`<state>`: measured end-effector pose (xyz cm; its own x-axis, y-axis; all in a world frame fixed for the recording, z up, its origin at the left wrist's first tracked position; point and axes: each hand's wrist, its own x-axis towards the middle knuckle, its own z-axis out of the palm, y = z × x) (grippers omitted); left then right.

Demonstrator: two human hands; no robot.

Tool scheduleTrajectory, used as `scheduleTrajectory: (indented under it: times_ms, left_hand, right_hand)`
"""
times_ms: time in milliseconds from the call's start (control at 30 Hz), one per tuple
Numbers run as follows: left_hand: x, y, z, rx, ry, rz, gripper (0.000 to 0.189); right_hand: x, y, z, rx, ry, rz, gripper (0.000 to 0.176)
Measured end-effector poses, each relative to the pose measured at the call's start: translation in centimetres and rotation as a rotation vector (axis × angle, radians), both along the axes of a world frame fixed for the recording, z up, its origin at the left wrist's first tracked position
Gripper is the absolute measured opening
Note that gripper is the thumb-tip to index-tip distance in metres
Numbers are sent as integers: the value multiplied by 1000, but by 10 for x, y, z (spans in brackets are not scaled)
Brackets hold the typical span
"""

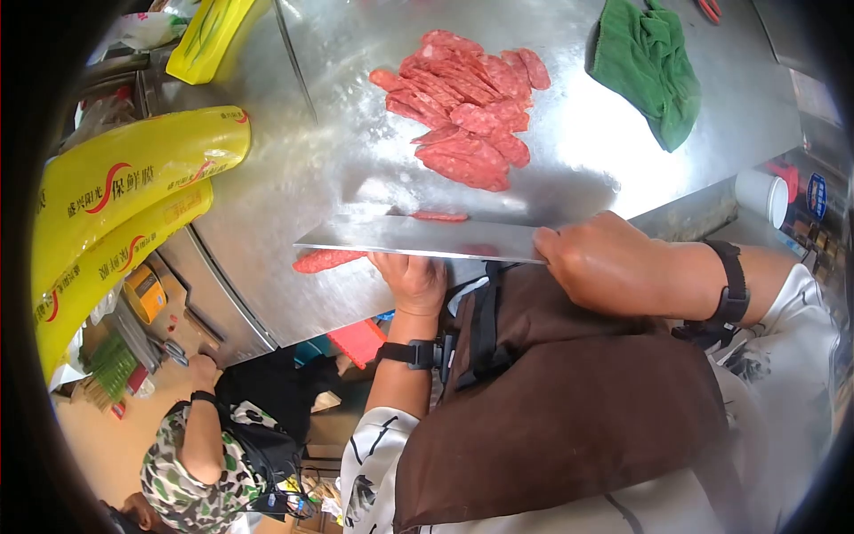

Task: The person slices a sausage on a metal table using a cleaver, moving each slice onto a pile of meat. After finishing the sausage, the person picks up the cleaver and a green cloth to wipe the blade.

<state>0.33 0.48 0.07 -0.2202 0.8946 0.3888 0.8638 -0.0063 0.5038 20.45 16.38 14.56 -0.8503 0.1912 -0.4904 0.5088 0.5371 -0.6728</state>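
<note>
The right hand (605,262) was clenched around the cleaver (418,238) handle. The blade crossed the red sausage (327,260), whose end stuck out just left of the curled left hand (414,280). That hand's fingertips were hidden, so its grip could not be told. Cut slices (463,107) lay beyond.

Bright steel, moist meat, soft cloth

The table (267,196) is bare sheet metal, smooth, with a hazy, smeared glare. The cleaver (418,238) has a smooth steel blade, polished almost to a mirror. The sausage (325,260) and the slices (463,107) look moist and slightly glossy, red flecked with paler fat. The green towel (649,62) is matt, nappy cloth, crumpled. The yellow rolls (133,178) are wrapped in glossy printed plastic. The apron (569,418) is matt brown fabric, and the wrist strap (734,285) is matt black.
</note>
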Motion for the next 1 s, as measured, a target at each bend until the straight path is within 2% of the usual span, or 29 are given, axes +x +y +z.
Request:
scheduleTrajectory:
  times_ms: [167, 267, 467, 667, 867, 1000]
  left_hand:
    - [-1, 2, -3, 24, -8, -9, 43]
    - [1, 1, 0, -17, -10, 19, 40]
    - [0, 5, 4, -39, 21, -6, 41]
    - [-1, 3, 1, -10, 46, 5, 41]
    - [0, 7, 5, -6, 37, -4, 38]
    - [1, 7, 2, 11, 40, 1, 40]
  right_hand:
    - [2, 2, 9, 15, -21, -10, 10]
    - [6, 2, 11, 29, -136, 2, 9]
    - [-10, -1, -19, 50, 71, -6, 6]
    - [3, -1, -6, 38, -60, -14, 6]
    - [-27, -1, -38, 71, 135, 7, 7]
    - [-26, -3, -36, 91, 85, -26, 9]
